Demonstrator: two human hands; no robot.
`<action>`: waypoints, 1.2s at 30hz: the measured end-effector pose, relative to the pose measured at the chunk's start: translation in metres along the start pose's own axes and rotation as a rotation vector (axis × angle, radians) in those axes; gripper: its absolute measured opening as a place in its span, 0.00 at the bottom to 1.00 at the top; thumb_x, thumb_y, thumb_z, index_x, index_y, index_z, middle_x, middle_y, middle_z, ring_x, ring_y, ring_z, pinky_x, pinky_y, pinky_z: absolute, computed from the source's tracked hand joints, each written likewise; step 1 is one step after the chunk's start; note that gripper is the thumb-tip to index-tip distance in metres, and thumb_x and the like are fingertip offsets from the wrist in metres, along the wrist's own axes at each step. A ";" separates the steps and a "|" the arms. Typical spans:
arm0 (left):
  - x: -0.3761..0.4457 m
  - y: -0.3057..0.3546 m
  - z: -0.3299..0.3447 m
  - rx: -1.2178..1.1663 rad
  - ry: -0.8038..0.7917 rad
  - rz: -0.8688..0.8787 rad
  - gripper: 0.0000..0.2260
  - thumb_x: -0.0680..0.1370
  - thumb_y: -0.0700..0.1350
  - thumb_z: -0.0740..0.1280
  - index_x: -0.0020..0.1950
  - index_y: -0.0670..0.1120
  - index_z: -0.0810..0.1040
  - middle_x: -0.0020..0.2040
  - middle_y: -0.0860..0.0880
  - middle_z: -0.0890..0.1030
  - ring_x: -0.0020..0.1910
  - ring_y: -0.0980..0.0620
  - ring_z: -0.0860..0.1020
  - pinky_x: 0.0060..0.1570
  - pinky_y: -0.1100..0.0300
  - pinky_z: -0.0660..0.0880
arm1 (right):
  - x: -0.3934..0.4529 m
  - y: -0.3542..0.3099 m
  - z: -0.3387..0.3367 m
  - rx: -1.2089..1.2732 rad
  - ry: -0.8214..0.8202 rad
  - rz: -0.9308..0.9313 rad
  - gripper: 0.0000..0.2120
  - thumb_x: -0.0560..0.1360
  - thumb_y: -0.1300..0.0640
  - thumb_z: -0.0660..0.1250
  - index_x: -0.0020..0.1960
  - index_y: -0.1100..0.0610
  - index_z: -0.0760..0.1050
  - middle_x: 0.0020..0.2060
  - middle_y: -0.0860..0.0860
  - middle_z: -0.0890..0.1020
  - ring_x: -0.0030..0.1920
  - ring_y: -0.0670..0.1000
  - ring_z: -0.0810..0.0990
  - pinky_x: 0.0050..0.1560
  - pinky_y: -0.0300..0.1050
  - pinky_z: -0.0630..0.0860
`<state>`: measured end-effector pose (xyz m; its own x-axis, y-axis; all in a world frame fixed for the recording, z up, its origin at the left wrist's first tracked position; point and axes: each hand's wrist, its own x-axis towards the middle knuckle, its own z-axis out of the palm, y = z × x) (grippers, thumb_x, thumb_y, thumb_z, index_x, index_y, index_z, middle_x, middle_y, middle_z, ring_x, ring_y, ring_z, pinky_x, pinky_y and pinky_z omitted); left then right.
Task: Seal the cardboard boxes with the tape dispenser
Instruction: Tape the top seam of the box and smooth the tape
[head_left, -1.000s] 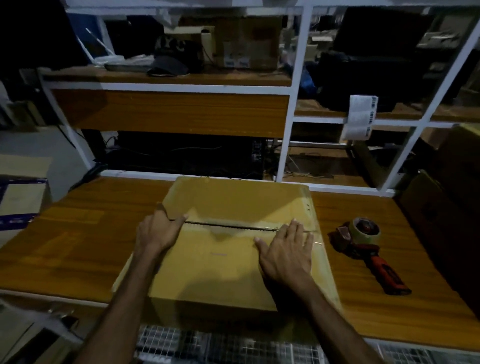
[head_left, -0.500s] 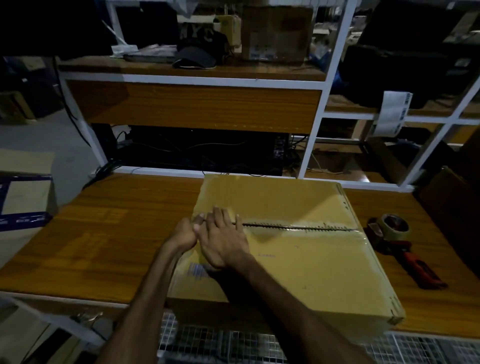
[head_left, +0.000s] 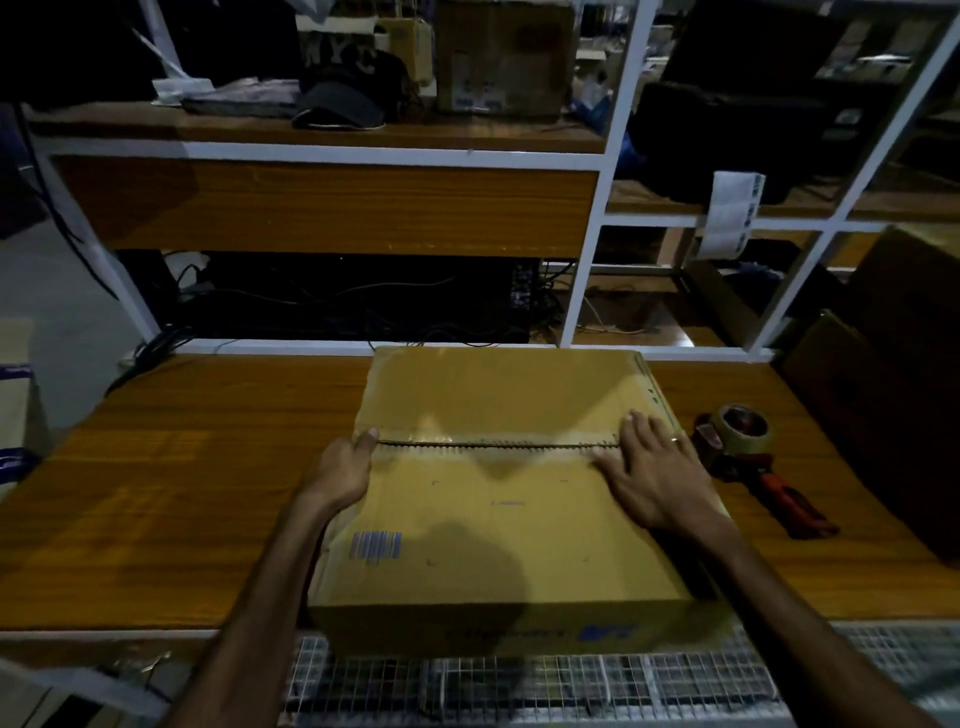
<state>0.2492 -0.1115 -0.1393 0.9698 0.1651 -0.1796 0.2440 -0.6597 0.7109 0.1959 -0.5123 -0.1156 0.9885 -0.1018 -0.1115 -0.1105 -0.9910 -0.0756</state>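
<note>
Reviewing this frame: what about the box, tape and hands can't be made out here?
Head view only:
- Seam of the cardboard box: the ends lie under the left hand and right hand.
- Clear tape along the seam: glare and dim light leave its extent unclear.
- Small print on the lid: too small.
- Tape dispenser: blade in shadow.

Two bare forearms, no sleeves, no gloves.
From my feed: left hand (head_left: 340, 470) at ~8 o'clock carries no ring, watch or band I can spot. Right hand (head_left: 652, 475) at ~4 o'clock has a thin pale ring (head_left: 674, 440) on one finger; wrist bare too. Dim light, finer detail n/a.
</note>
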 end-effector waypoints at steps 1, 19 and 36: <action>0.000 0.000 0.000 0.002 -0.001 0.002 0.37 0.85 0.64 0.53 0.59 0.28 0.76 0.59 0.26 0.78 0.56 0.27 0.79 0.57 0.37 0.76 | -0.001 0.013 -0.001 0.027 0.008 0.060 0.47 0.79 0.24 0.36 0.87 0.54 0.42 0.86 0.51 0.43 0.86 0.53 0.43 0.83 0.61 0.46; -0.002 0.010 0.004 0.097 0.084 -0.041 0.34 0.85 0.64 0.53 0.49 0.34 0.79 0.54 0.28 0.81 0.48 0.34 0.80 0.51 0.44 0.76 | -0.018 0.070 -0.017 1.066 -0.305 0.189 0.23 0.86 0.37 0.54 0.62 0.53 0.78 0.57 0.54 0.84 0.57 0.53 0.84 0.50 0.44 0.78; -0.186 0.163 0.171 0.636 -0.005 0.189 0.41 0.79 0.75 0.42 0.86 0.52 0.45 0.85 0.42 0.43 0.83 0.36 0.40 0.77 0.29 0.39 | 0.116 0.106 -0.028 0.781 -0.222 -0.015 0.34 0.73 0.34 0.75 0.71 0.52 0.71 0.61 0.55 0.82 0.57 0.55 0.82 0.60 0.58 0.82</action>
<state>0.1079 -0.3751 -0.1065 0.9954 0.0019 -0.0953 0.0202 -0.9814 0.1909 0.3017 -0.6317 -0.1087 0.9560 0.0120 -0.2931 -0.2186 -0.6371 -0.7391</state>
